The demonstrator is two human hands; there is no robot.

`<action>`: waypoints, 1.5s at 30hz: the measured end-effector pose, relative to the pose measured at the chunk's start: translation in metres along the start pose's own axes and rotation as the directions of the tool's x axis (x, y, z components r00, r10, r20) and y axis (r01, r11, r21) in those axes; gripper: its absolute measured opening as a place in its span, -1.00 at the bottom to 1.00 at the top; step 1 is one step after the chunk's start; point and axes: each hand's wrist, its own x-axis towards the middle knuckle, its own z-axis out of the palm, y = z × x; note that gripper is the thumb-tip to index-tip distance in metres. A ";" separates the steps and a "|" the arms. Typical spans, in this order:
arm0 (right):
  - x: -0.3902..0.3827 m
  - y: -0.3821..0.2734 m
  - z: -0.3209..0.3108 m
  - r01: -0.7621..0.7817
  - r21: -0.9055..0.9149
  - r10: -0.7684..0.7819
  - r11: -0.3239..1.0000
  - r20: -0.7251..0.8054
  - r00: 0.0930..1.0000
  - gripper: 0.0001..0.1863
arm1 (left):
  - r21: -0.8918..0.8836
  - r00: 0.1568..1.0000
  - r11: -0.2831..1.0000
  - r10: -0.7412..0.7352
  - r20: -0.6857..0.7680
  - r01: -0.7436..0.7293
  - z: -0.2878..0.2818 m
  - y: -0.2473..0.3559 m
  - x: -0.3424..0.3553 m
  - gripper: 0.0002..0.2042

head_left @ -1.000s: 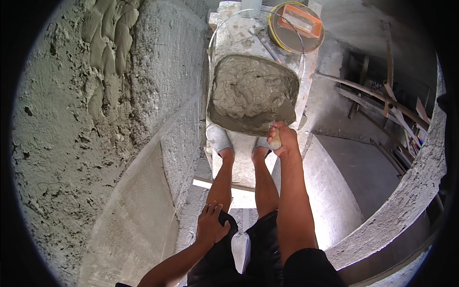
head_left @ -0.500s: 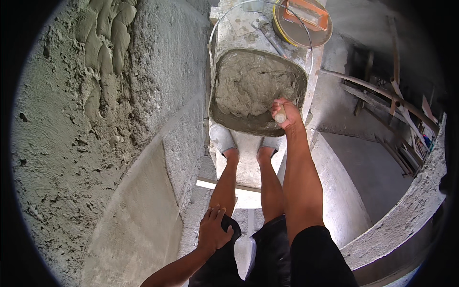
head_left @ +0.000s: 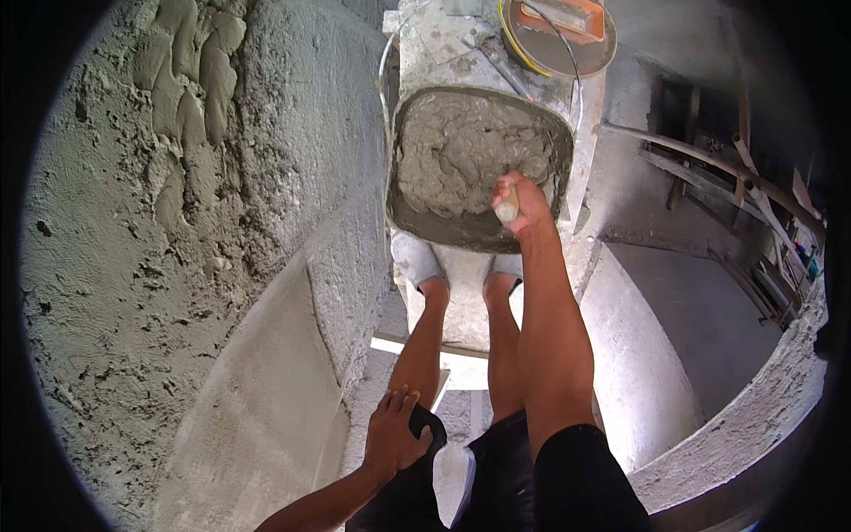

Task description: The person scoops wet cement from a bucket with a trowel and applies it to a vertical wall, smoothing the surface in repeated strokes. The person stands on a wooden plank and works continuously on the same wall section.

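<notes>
While left hand point(head_left: 396, 436) stays thigh-flat, fingers open, right hand point(head_left: 523, 202) carried its gripped handle point(head_left: 507, 208) into mortar point(head_left: 465, 151).

Right hand point(head_left: 523, 202) was down at the near rim of the mortar tub point(head_left: 417, 222), grip closed around a pale tool handle point(head_left: 507, 209); the tool's working end was buried in the wet grey mortar point(head_left: 465, 151), not visible. Left hand point(head_left: 396, 434) rested flat on the thigh over the dark shorts point(head_left: 532, 479), fingers spread, holding nothing. Tub sat on a mortar-spattered plank point(head_left: 461, 293) just ahead of the person's grey shoes point(head_left: 417, 259). Round pan point(head_left: 567, 53) with a yellow rim and an orange float point(head_left: 563, 16) inside stood beyond the tub. Rough-plastered wall point(head_left: 160, 222) ran along the left, fresh trowel ridges near its top. Loose timber point(head_left: 709, 177) lay at right.
</notes>
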 end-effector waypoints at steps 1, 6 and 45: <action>0.001 -0.003 0.002 -0.006 -0.038 0.006 0.999 0.007 1.000 -0.87 | 0.009 1.000 1.000 0.009 -0.006 -0.009 0.000 -0.001 0.002 -0.32; -0.012 -0.004 0.001 -0.011 -0.031 0.013 0.999 0.076 0.997 -0.85 | 0.017 0.996 0.999 -0.030 0.082 0.028 0.002 -0.002 0.000 -0.29; -0.024 0.036 0.041 0.072 -0.955 -0.160 -0.289 0.123 0.979 -0.51 | -0.010 0.996 0.997 -0.076 0.055 0.077 0.009 0.007 -0.002 -0.26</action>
